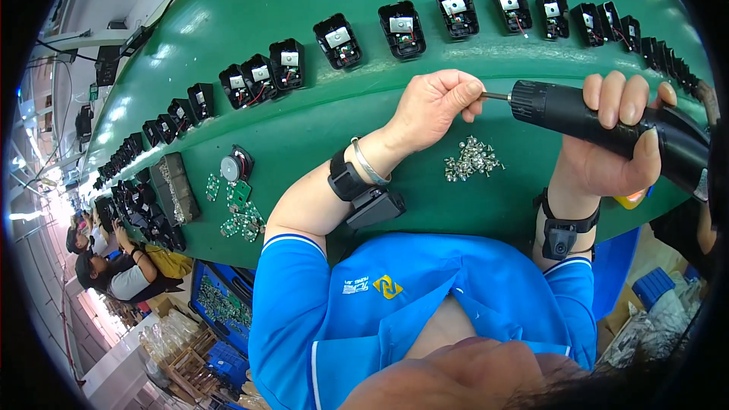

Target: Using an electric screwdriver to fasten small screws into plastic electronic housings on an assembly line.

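My right hand (619,133) is wrapped round a black electric screwdriver (562,106), held level above the table with its bit (497,96) pointing left. At the bit's tip, the thumb and fingers of my left hand (440,106) are pinched together; what lies between them is hidden. Below, between the two hands, a small heap of silver screws (472,159) lies on the green table (334,129). Beyond my hands stands a curved row of open black housings, among them one housing (401,29) with a pale metal plate, a small circuit board and wires inside.
Left of my arm are a round speaker (237,163), loose green circuit boards (243,216) and a long grey tray (175,188). More black parts (140,209) are piled farther left, near other people (114,269). A blue bin (220,300) with boards stands below the table edge.
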{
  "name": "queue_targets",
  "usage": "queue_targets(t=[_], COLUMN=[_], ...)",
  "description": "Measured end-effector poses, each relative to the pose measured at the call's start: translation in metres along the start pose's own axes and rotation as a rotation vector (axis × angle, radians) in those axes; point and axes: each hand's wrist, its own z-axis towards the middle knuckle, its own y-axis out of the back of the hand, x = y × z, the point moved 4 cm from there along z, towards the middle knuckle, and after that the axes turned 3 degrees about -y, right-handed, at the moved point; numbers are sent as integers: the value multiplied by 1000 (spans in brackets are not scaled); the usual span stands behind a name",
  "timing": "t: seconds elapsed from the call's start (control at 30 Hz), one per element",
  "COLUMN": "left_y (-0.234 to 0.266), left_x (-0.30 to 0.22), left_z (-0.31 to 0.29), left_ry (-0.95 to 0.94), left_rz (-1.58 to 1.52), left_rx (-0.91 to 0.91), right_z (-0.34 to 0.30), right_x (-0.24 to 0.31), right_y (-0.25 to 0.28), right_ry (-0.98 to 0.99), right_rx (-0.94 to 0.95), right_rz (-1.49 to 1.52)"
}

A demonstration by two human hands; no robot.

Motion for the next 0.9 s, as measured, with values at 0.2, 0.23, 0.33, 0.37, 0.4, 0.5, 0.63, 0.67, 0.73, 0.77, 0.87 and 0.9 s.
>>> queue_targets(t=[0.2, 0.23, 0.33, 0.37, 0.4, 0.5, 0.63, 0.67, 0.73, 0.77, 0.87, 0.9], left_y=[8, 13, 26, 30, 32, 38, 40, 42, 45, 45, 43, 43], left_x=[-15, -22, -58, -70, -77, -63, -46, -42, -38, -37, -35, -36], left_z=[4, 5, 18, 19, 21, 44, 61, 64, 65, 64, 63, 63], left_ry=[-102, -251, -602, -717, -826, -761, -650, -618, -654, -669, -698, -704], left_rz=[347, 436, 834, 1088, 1343, 1484, 1524, 1506, 1471, 1471, 1467, 1465], left_rx=[34, -3, -182, -246, -309, -219, -143, -133, -148, -159, -173, -182], right_z=[5, 9, 25, 30, 35, 48, 56, 56, 55, 54, 51, 51], right_x=[-8, -8, 0, -8, -16, -39, -63, -67, -73, -76, -81, -82], right_y=[0, 1, 13, 15, 15, 12, 23, 24, 24, 24, 26, 26], right_ry=[-10, 9, 92, 108, 123, 141, 126, 112, 122, 123, 136, 140], right_rx=[82, 132, 171, 138, 104, -55, -96, -108, -108, -116, -134, -127], right_rz=[-30, -31, -31, -8, 14, -112, -146, -163, -154, -170, -194, -206])
